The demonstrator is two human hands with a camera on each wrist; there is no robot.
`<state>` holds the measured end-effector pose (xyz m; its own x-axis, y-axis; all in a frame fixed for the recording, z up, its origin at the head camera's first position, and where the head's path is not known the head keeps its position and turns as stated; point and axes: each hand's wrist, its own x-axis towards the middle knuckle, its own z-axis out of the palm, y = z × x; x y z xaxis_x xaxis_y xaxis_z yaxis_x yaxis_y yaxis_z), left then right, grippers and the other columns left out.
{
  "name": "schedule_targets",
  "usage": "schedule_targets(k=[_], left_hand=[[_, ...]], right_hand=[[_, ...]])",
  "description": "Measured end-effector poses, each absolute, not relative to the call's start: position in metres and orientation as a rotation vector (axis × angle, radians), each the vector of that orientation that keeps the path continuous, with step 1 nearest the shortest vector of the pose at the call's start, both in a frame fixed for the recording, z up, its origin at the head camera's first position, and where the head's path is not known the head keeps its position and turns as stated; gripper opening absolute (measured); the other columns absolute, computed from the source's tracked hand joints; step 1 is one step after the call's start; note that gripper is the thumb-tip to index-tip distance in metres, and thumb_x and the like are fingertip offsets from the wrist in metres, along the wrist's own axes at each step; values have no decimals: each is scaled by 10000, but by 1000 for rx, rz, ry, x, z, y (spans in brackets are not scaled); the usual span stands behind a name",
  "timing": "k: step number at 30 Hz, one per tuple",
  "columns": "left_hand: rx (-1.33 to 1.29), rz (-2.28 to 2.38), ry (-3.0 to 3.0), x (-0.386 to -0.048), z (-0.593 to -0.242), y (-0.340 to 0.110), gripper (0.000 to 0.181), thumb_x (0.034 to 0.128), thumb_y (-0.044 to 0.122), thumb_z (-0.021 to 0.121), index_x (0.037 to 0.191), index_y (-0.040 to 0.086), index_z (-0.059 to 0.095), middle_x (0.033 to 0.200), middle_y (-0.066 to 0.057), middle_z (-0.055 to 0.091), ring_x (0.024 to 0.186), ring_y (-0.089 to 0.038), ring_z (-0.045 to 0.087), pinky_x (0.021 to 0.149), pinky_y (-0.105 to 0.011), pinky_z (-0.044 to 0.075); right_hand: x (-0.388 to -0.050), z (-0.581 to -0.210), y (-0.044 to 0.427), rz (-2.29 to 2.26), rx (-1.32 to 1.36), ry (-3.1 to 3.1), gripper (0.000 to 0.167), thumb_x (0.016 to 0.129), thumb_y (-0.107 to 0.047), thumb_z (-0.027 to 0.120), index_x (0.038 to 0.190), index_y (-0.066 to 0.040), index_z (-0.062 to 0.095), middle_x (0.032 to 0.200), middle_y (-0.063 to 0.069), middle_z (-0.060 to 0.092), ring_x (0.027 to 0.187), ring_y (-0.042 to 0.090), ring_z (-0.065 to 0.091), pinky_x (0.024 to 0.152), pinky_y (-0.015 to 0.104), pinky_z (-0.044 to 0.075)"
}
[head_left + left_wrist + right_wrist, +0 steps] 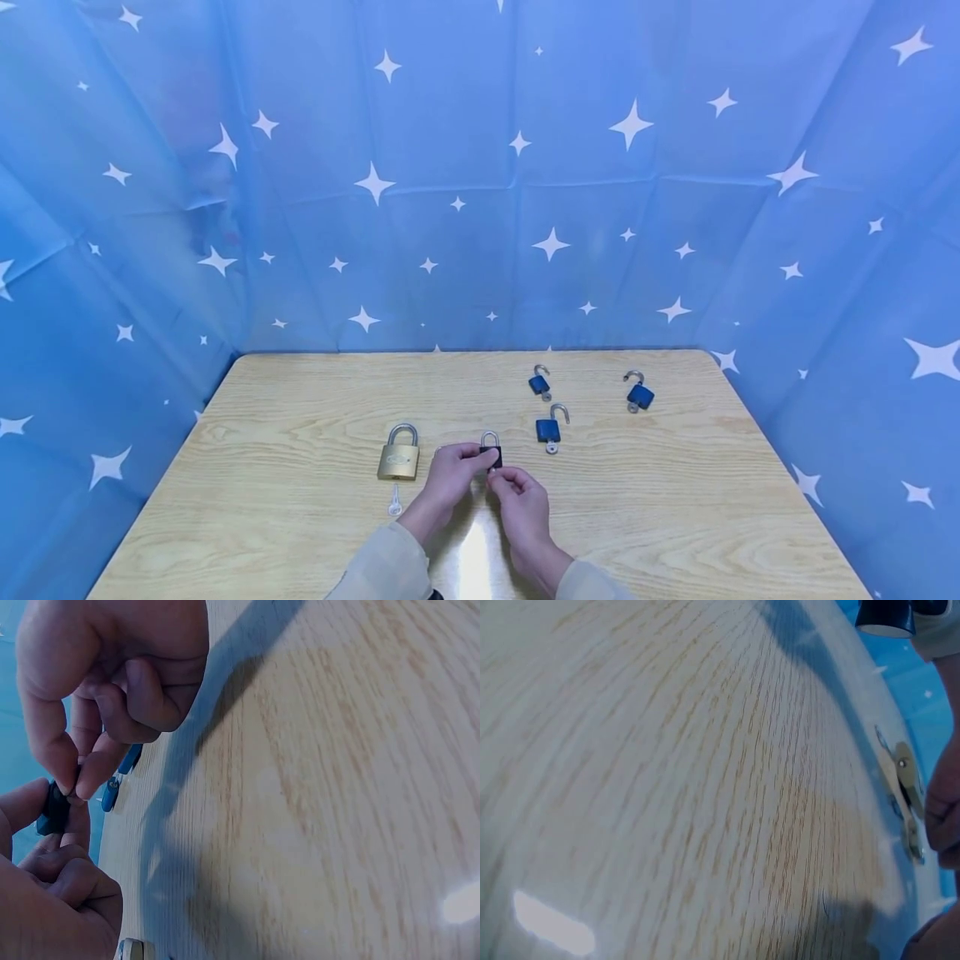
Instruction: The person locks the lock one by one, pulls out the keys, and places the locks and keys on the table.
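My left hand [452, 475] holds a small black padlock [491, 457] between thumb and fingers, its closed silver shackle pointing up. Just below, my right hand [522, 508] pinches a small key at the lock's bottom end; the fingertips hide most of it. The left wrist view shows the black padlock [54, 810] from the side, with both hands' fingertips meeting at it. Left of the hands lies a large brass padlock [398, 460], shackle closed, with a silver key [395, 501] below it.
Three blue padlocks lie right of and beyond the hands: a near one [548, 429], a far one [539, 384] and a right one [640, 395]. Each has its shackle open and a key in it. A starry blue curtain [480, 225] borders the wooden table [300, 533].
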<state>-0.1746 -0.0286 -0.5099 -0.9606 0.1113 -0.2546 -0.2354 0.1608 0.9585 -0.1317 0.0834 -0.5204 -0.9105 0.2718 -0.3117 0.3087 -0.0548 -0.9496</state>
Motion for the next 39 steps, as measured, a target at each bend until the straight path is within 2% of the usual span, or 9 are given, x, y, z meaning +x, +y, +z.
schedule_targets(k=[7, 15, 24, 31, 36, 39], left_hand=[[-116, 1854, 2188, -174, -510, -26, 307, 851, 358, 726, 928, 62, 735, 965, -24, 725, 940, -167, 568, 807, -309, 366], [-102, 1849, 2197, -173, -505, -26, 322, 855, 372, 720, 942, 62, 736, 980, -35, 728, 1000, -187, 593, 965, -495, 380], [-114, 1848, 2185, -176, -504, -25, 324, 858, 374, 718, 955, 65, 733, 987, -36, 728, 1040, -205, 593, 1012, -576, 354], [-101, 1881, 2178, -181, -502, -28, 335, 863, 373, 717, 962, 53, 725, 965, -65, 734, 1013, -205, 609, 992, -541, 366], [-82, 1848, 2208, -185, -500, -31, 335, 873, 385, 704, 979, 69, 731, 1016, -51, 718, 1048, -213, 597, 994, -561, 377], [-79, 1821, 2245, -188, -497, -34, 321, 887, 375, 692, 967, 68, 737, 1021, -55, 718, 1039, -205, 596, 966, -500, 410]], right_hand=[[-130, -518, 86, -2155, 613, 2140, 204, 868, -120, 646, 1011, 25, 646, 803, -14, 620, 800, 151, 563, 724, 258, 449], [-132, -514, 90, -2108, 531, 2153, 99, 846, -102, 627, 924, -42, 628, 816, 19, 610, 801, 172, 537, 738, 276, 435], [-132, -510, 94, -2075, 470, 2160, 42, 860, -81, 582, 896, -64, 592, 784, -12, 566, 803, 172, 522, 722, 273, 411], [-130, -511, 96, -2044, 428, 2154, 58, 874, -65, 559, 910, -22, 572, 777, -9, 563, 781, 158, 542, 720, 276, 435], [-129, -509, 98, -2031, 414, 2157, 74, 875, -85, 587, 913, -22, 578, 775, -11, 572, 772, 156, 551, 710, 273, 438], [-128, -508, 100, -1982, 413, 2186, 70, 879, -100, 609, 894, -35, 588, 771, -11, 580, 759, 159, 542, 684, 258, 428]])
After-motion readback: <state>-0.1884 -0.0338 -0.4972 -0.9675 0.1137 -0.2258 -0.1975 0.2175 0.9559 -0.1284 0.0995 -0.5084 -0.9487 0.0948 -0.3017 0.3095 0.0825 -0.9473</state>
